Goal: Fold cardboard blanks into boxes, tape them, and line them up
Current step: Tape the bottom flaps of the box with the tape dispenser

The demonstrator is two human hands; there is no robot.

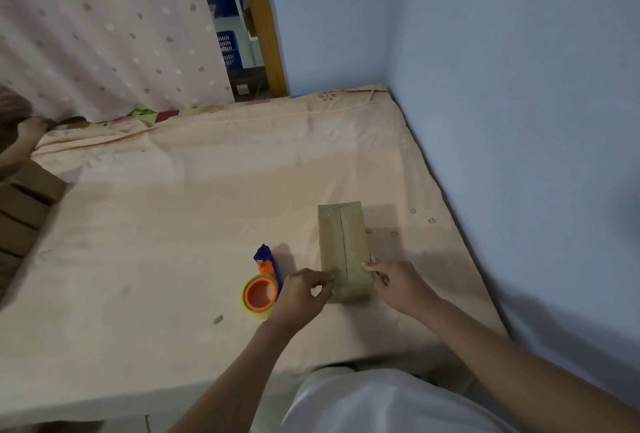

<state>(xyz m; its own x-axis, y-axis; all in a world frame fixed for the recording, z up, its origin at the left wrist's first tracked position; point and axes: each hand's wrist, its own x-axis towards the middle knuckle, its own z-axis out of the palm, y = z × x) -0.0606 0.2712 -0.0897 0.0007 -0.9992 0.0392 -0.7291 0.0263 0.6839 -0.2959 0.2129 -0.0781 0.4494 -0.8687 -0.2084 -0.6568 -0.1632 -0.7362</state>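
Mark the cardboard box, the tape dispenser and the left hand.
cardboard box (341, 242): head view, top face beside the centre seam.
tape dispenser (260, 295): head view, orange core of the roll.
left hand (300, 294): head view, back of the hand.

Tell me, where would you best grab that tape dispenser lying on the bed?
Probably by the blue handle of the tape dispenser, coming from above and the far side. It lies flat on the bed with the handle pointing away from the person, and nothing covers it there. The near end carries the orange-cored tape roll, which the left hand partly hides.
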